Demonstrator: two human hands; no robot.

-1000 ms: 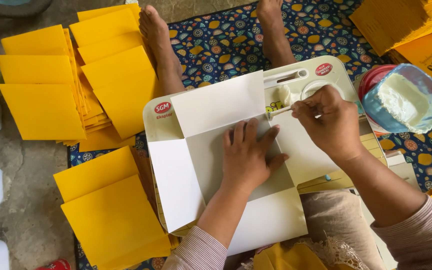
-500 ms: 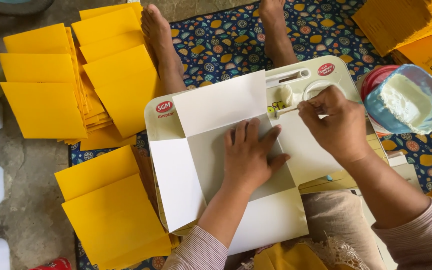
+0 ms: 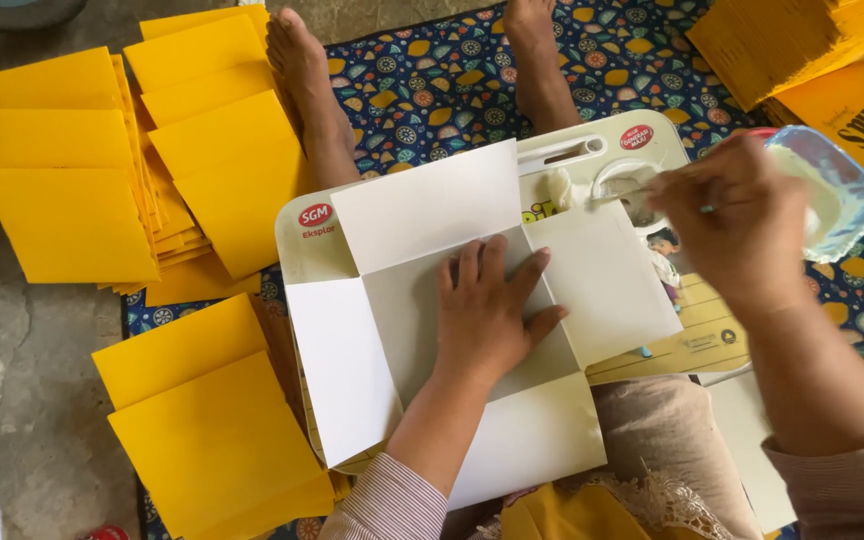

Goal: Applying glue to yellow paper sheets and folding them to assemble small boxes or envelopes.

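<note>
White card sheet (image 3: 422, 330): unfolded, flaps spread flat, lying on a small cream tabletop (image 3: 297, 255) over the person's lap. Left hand (image 3: 492, 310): palm down on the sheet's centre panel, fingers spread, gripping nothing. Right hand (image 3: 737, 215): fingers pinched together on a thin stick (image 3: 617, 197), its tip by the sheet's upper right flap. Clear container (image 3: 842, 195) of white paste: just behind the right hand. Yellow folded cards (image 3: 102, 190): stacked on the floor at left. Patterned mat (image 3: 452, 80): beneath the bare feet.

White card sheet (image 3: 422, 215), yellow envelopes (image 3: 67, 220), blue floral-patterned mat (image 3: 452, 85)
</note>
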